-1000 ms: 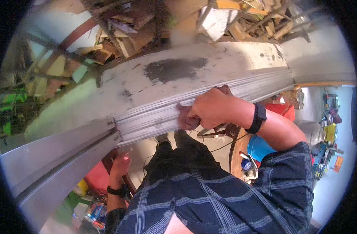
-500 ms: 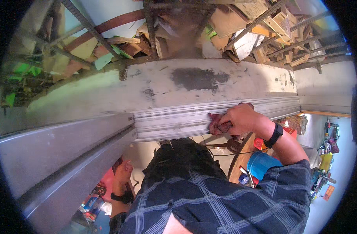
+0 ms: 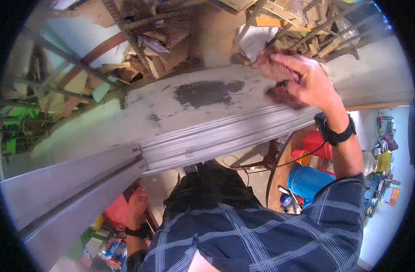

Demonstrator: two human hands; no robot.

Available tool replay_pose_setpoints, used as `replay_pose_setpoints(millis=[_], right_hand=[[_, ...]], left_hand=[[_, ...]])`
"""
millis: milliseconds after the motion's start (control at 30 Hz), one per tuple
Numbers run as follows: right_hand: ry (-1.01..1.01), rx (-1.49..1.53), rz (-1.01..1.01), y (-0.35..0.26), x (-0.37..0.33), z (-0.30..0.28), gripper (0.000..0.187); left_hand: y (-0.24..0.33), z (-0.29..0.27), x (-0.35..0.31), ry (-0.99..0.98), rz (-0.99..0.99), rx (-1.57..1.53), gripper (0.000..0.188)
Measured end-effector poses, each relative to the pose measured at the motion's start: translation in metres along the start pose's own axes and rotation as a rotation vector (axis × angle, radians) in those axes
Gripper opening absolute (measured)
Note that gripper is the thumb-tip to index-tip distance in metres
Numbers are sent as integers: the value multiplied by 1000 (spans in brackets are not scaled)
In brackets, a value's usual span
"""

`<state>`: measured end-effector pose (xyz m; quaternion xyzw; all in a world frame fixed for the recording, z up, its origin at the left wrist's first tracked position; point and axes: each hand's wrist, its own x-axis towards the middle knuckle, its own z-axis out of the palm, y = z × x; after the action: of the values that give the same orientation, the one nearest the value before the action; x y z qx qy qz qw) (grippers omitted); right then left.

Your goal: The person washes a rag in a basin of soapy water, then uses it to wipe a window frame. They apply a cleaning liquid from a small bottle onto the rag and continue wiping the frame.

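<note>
forward, r hand [image 3: 314, 84] w/ rag [image 3: 275, 71]

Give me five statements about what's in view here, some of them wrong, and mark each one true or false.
1. The right hand holds a reddish cloth. True.
2. The left hand holds that same cloth. False: the left hand is at lower left, well apart from it.
3. Pale metal rails run along the ledge. True.
4. The cloth covers the dark patch. False: the dark patch shows uncovered, left of the cloth.
5. The right arm wears a black wristband. True.
</note>
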<state>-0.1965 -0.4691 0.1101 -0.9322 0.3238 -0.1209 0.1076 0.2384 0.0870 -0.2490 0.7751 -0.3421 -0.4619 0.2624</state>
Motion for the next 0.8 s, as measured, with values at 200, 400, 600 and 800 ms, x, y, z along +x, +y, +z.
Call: replay_pose_setpoints(millis=[200,400,600,800], right_hand=[[-508,426,-55,-32,-43,29,46],[-768,85,61,-57,-67,114,29],[-761,32,-4,-69,-55,113,25],[-929,-270,91,-52,-38,93,27]], left_hand=[[58,21,7,-124,162,230,39],[48,30,13,-139,201,344,40],[97,33,10,-133,-48,189,40],[105,47,0,-76,-11,191,40]])
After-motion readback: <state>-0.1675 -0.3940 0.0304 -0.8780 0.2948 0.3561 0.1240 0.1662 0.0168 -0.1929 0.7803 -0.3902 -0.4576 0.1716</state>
